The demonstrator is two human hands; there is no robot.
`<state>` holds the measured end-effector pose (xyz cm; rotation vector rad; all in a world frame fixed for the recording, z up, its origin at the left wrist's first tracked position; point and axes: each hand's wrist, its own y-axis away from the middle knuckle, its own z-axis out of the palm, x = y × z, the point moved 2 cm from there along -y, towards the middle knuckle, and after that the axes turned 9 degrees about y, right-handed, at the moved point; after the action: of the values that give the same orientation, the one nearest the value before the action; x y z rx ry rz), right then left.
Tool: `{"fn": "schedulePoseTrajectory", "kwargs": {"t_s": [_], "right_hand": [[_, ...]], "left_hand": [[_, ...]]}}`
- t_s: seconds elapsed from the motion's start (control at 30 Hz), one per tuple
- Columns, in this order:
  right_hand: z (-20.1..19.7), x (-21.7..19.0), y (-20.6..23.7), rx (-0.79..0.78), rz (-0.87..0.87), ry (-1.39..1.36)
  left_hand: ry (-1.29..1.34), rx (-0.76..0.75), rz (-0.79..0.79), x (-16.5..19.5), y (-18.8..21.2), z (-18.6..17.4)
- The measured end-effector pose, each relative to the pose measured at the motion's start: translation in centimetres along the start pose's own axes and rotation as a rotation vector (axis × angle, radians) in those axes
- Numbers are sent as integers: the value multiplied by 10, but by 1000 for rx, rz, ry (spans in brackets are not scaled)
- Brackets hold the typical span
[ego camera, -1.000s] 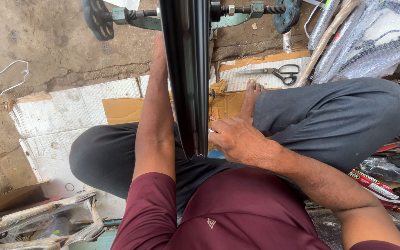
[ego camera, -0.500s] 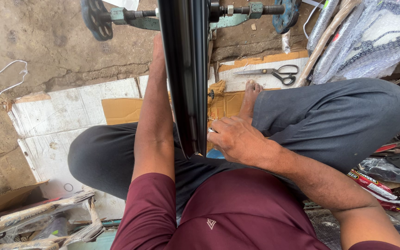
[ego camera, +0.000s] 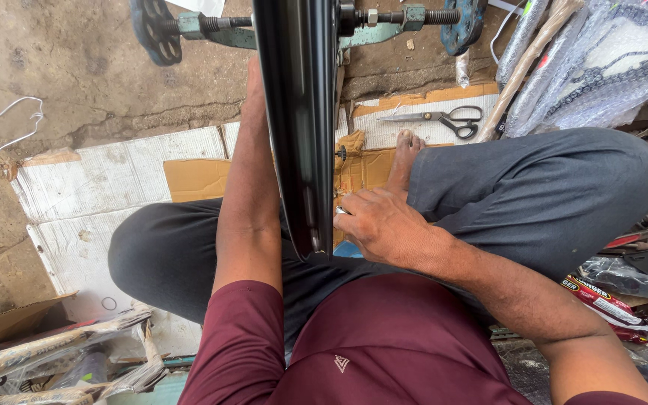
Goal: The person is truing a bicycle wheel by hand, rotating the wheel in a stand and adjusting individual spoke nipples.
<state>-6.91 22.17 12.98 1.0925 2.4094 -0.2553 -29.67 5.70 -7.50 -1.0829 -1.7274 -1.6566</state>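
Note:
A black wheel rim (ego camera: 298, 112) stands edge-on in front of me, running from the top of the view down to my lap. It is mounted on a green stand with a threaded axle (ego camera: 384, 22). My left hand (ego camera: 255, 86) reaches up along the rim's left side; its fingers are hidden behind the rim. Against the rim's lower right edge rests my right hand (ego camera: 380, 225), its fingers pinched on a small metal part near the rim. I sit cross-legged in dark grey trousers.
Scissors (ego camera: 444, 120) lie on flattened cardboard (ego camera: 196, 178) beyond my bare foot (ego camera: 406, 150). Plastic-wrapped bundles (ego camera: 601, 67) and tools lie at the right. A white wire (ego camera: 9, 124) lies on the cracked concrete at the left. Wrapped parts lie at bottom left (ego camera: 54, 352).

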Motion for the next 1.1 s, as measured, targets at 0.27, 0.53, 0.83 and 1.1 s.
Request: {"fn": "schedulePoseTrajectory", "kwargs": {"t_s": [0.27, 0.53, 0.83, 1.1], "right_hand": [[0, 0, -1, -30, 10, -5], [3, -1, -2, -73, -2, 16], [0, -2, -4, -52, -3, 11], [-3, -4, -5, 27, -11, 10]], "left_hand": [[193, 21, -145, 3, 2, 6], [88, -37, -40, -7, -6, -1], [294, 12, -84, 16, 18, 2], [131, 15, -83, 25, 22, 4]]}}
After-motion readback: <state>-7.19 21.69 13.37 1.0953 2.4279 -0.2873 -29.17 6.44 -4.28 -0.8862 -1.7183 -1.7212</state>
